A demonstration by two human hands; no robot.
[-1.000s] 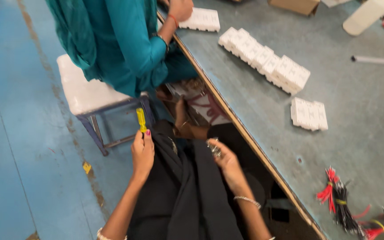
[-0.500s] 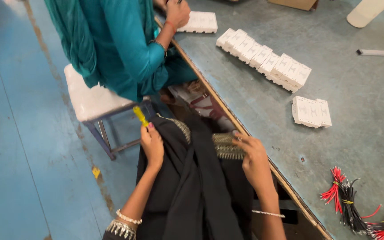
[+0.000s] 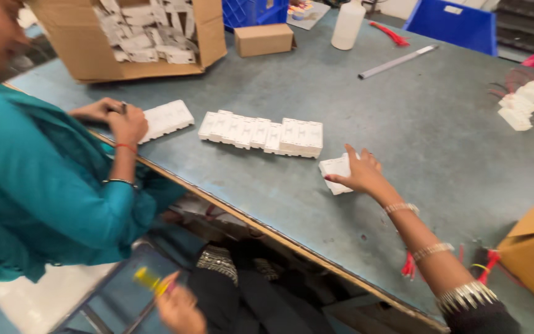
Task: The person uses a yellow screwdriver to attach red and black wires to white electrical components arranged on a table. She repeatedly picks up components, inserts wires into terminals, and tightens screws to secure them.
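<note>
- Head view: right hand [image 3: 360,173] lies spread on a white block [image 3: 336,168], just right of the row of white blocks [image 3: 261,133].
- Left hand [image 3: 177,306], below the table [image 3: 403,124] edge, grips a yellow tool [image 3: 149,279].

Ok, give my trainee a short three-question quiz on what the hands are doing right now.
1. True or false: the right hand rests on a white plastic block on the grey table.
2. What does the left hand hold? A) a yellow tool B) a bottle C) a ruler
3. Which side of the white block row does the co-worker in teal sit on, as seen in the picture?

Key: 1 true; 2 A; 3 left.
</note>
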